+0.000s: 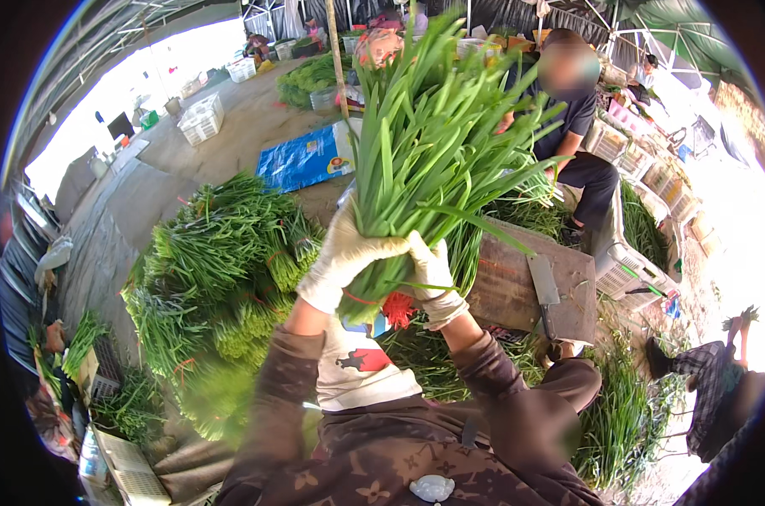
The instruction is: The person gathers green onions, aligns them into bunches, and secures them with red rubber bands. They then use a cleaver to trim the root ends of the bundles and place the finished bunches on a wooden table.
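Observation:
My left hand (348, 256), in a pale glove, grips a large bunch of long flat green leaves (420, 158), which look like garlic chives. The gloved right hand (434, 272) closes on the other side of the same bunch. Its leaves fan upward, away from me, and the stem ends point toward my lap. A thin red tie (360, 300) crosses the bunch below my left hand. Beside my right wrist hangs a cluster of red ties (398, 310). To the right, a cleaver (542, 278) lies on a worn wooden board (506, 288).
Tied green bunches (224, 234) are heaped at my left. A blue plastic sack (306, 155) lies ahead on the ground. Loose leaves (616, 405) and a white plastic crate (632, 275) are at right. A seated person (569, 120) faces me beyond the board, near a pole (338, 57).

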The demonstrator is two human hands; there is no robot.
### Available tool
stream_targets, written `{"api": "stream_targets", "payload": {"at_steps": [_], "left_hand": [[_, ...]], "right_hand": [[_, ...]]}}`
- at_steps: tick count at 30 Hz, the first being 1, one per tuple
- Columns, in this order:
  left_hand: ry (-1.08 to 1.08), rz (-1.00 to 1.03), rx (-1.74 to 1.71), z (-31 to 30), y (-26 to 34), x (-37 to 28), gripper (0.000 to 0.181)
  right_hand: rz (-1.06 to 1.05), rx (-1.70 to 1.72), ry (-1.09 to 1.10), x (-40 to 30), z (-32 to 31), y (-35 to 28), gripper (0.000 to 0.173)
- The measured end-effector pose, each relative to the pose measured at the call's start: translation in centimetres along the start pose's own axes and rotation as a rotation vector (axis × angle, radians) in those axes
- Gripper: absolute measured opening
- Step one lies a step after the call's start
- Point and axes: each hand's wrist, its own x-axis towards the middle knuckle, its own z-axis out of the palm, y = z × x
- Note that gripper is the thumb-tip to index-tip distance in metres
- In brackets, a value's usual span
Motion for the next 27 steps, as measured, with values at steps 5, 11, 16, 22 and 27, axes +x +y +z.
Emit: {"api": "stream_targets", "payload": {"at_steps": [5, 11, 16, 22, 27], "left_hand": [[-0.073, 0.027, 0.399, -3.6, 4.1, -0.4, 0.048], [0.245, -0.048, 0.448, -8.5, 0.0, -4.5, 0.031], [0.319, -0.266, 0.496, -10.1, -5.6, -8.8, 0.034], [0.168, -0.302, 0.605, -7.7, -8.8, -10.2, 0.034], [0.131, -0.283, 0.673, -7.1, -9.8, -9.5, 0.032]], "right_hand": [[0.028, 0.182, -0.29, 1.3, 3.7, 0.2, 0.062], [0.112, -0.117, 0.344, -0.5, 3.9, 7.5, 0.052], [0.22, -0.034, 0.391, -5.9, -1.7, 11.9, 0.04], [-0.023, -0.093, 0.761, -9.9, -11.8, 4.8, 0.059], [-0.877, -1.209, 0.298, -6.4, -8.0, -5.8, 0.024]]}}
